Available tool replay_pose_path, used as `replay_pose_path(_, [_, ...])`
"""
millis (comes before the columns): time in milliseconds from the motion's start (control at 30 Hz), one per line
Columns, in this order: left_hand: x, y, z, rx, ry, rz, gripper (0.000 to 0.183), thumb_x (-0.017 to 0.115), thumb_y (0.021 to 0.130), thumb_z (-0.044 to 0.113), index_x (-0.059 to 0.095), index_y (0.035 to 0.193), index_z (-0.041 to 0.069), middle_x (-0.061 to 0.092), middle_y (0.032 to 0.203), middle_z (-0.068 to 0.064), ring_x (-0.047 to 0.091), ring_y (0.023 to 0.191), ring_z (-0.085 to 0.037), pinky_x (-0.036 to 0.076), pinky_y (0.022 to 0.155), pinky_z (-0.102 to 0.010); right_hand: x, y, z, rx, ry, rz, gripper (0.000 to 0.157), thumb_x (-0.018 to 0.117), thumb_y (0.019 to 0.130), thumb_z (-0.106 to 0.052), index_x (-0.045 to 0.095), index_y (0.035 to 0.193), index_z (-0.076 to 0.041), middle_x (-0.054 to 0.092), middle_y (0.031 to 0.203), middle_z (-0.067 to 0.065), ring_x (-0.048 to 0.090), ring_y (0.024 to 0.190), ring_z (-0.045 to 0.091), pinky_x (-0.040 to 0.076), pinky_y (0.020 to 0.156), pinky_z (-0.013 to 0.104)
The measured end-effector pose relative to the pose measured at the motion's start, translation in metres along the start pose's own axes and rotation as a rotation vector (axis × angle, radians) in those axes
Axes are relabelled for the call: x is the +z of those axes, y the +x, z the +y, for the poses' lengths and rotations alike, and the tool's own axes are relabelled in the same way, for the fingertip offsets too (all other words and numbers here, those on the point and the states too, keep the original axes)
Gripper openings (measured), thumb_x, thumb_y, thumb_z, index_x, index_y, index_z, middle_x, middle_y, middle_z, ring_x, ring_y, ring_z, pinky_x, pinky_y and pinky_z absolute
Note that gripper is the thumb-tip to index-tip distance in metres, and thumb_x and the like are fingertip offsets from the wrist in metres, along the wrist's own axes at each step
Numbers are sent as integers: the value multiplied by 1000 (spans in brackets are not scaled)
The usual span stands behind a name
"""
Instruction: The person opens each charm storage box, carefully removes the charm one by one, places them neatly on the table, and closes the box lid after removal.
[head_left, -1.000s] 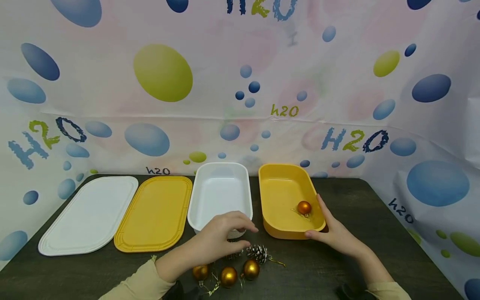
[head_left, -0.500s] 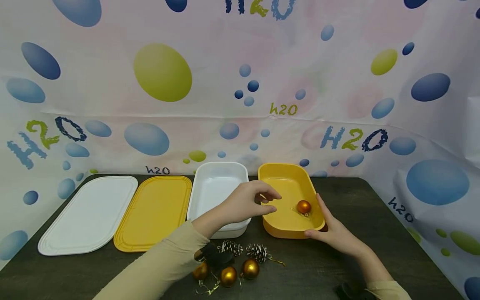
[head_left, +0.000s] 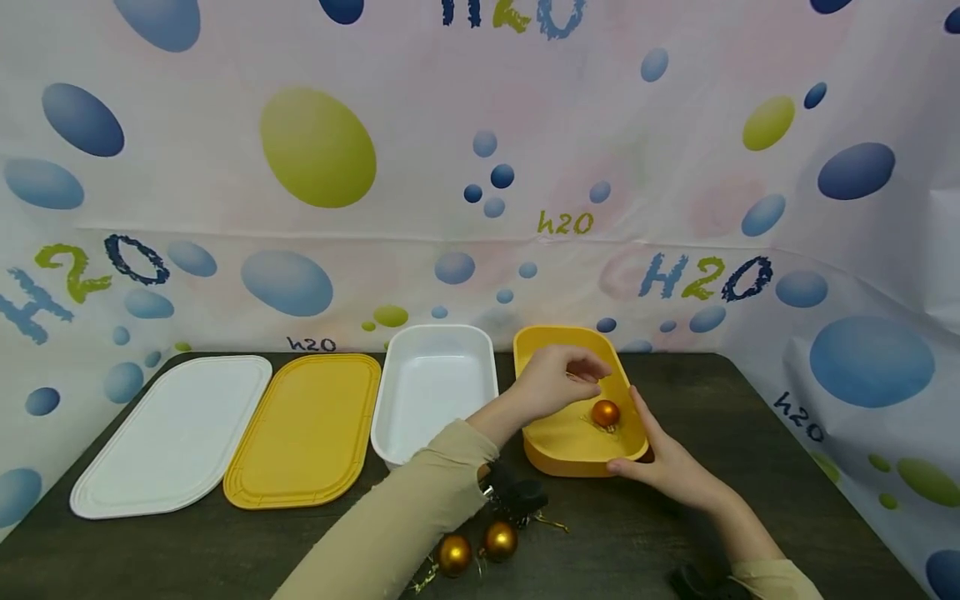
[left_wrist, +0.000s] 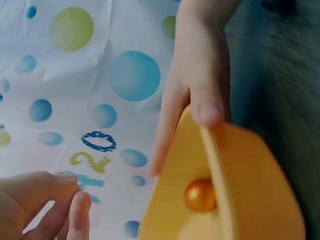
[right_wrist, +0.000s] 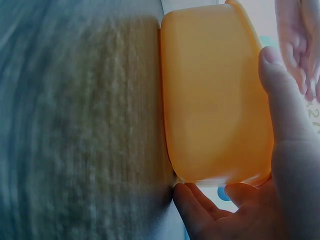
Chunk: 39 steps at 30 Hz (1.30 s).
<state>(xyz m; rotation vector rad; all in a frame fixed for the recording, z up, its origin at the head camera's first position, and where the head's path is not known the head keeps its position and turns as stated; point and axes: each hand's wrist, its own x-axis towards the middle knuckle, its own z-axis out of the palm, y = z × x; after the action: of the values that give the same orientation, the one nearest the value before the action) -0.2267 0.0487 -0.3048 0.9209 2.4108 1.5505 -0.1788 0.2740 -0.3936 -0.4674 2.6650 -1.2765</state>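
My left hand [head_left: 558, 382] hovers over the yellow container [head_left: 573, 454], its fingers loosely bent. In the left wrist view no object shows between the thumb and fingers of that left hand [left_wrist: 47, 205]. An orange bauble [head_left: 605, 413] with a gold string lies inside the container, just below the left fingertips and apart from them. My right hand [head_left: 678, 468] grips the container's near right corner, thumb at the front and fingers along the side. The right wrist view shows the thumb at the rim of the yellow container [right_wrist: 215, 95] and fingers by its lower edge.
A white container [head_left: 431, 400] stands left of the yellow one. Further left lie a yellow lid [head_left: 303, 429] and a white lid [head_left: 176, 433]. Gold baubles [head_left: 499, 541] lie near the table's front, partly behind my left sleeve [head_left: 405, 521], which also covers pinecones.
My left hand has moved right and forward, from above the pinecones and past the white container to over the yellow one. My right hand keeps its grip; the orange bauble stays in place.
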Motion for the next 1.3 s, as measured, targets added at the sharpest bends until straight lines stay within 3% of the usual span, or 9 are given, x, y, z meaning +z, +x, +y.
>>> replay_pose_path(167, [26,15,-12,-136,-72,70,19,69,86,1,70,105,3,67,94,-4,59,79,-7,49,74,-16,-2,1,1,3,0,-4,103,69,89,-28,-10,153,-18,-1,156,26,20,136,49,23,102,65])
replay_pose_path(367, [50,23,-27,-252,-10,130,23,72,84,4,70,107,5,67,99,0,59,83,-9,50,76,-19,-2,1,4,-20,8,-10,103,69,89,-29,-10,153,-19,0,156,25,22,135,49,27,101,64])
replay_pose_path(567, [59,22,-44,-265,40,122,28,72,84,3,69,111,5,66,104,-4,61,87,-13,51,77,-21,0,1,5,-25,11,-8,103,70,88,-29,-10,153,-19,-1,156,25,21,135,49,25,102,65])
replay_pose_path(733, [62,21,-51,-248,142,41,37,74,83,8,66,119,4,64,115,-6,59,95,-15,49,83,-22,-1,0,5,-42,9,1,105,71,87,-28,-11,153,-21,-6,157,22,12,137,50,18,102,68])
replay_pose_path(967, [65,24,-54,-236,252,-62,44,76,82,9,63,125,6,63,120,-5,58,105,-15,46,89,-22,0,1,4,-110,-19,27,107,74,85,-22,-7,154,-19,-21,156,7,-7,138,51,7,96,76])
replay_pose_path(1133, [65,23,-54,-235,231,-55,42,74,83,7,64,123,5,63,116,-6,59,98,-15,47,85,-21,-1,0,3,-110,-74,40,107,75,84,-27,-5,154,-16,-13,158,14,-1,137,53,10,94,78])
replay_pose_path(1300, [65,22,-55,-234,220,-34,27,75,82,8,68,109,5,63,108,-4,56,88,-12,47,80,-20,-2,0,3,-99,-118,42,107,75,83,-32,-4,154,-17,-7,158,17,6,137,52,14,96,76])
